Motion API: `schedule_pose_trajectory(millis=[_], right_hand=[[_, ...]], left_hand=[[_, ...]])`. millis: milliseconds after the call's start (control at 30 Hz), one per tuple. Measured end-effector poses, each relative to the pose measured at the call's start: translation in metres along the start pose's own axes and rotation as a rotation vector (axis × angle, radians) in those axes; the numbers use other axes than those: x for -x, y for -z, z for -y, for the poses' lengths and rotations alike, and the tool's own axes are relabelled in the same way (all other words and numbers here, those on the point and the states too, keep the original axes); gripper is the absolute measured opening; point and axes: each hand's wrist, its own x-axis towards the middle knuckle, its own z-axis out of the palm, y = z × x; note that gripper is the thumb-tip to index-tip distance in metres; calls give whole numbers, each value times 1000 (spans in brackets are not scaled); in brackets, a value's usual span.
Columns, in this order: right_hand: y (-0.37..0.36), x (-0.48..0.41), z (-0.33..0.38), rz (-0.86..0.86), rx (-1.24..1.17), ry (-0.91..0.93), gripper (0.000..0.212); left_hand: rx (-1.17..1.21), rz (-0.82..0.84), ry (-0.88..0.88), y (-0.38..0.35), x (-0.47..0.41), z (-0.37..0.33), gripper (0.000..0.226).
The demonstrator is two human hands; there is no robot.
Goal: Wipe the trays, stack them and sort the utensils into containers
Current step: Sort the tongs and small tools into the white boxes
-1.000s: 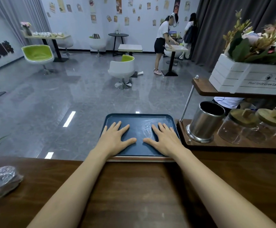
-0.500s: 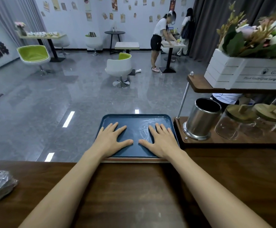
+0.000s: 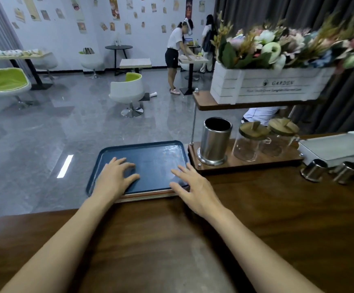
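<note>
A dark blue tray (image 3: 150,157) lies on top of a stack of trays at the far edge of the wooden counter (image 3: 256,218); lighter tray edges show beneath it at the near side. My left hand (image 3: 113,179) rests on the tray's left half with fingers spread and slightly bent. My right hand (image 3: 195,187) hovers over the tray's near right corner, fingers spread and holding nothing. A steel utensil cylinder (image 3: 214,141) stands just right of the tray. No utensils are in sight.
Two glass jars with wooden lids (image 3: 264,138) share a wooden shelf base with the cylinder. Above, a white flower box (image 3: 266,85) sits on the upper shelf. A white machine (image 3: 338,144) and two small steel cups (image 3: 328,171) stand at the right.
My right hand has lifted off the tray's middle and drawn back toward its near right corner. My left hand's fingers have bent slightly. The camera has swung right.
</note>
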Motion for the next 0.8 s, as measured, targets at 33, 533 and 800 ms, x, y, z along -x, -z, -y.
schedule_pose_trajectory(millis=[33,533,800], right_hand=[[9,19,-9,-20,-8,-14,51],[185,237,-139,-210,-11,-375,53],[286,332,-221,-254,-16,-420,55]], left_hand=[[94,-99,-40,-8,15,-13,45],[544,36,-275,-129,150,-275,49],[594,112,-331,-200,208,-427,49]])
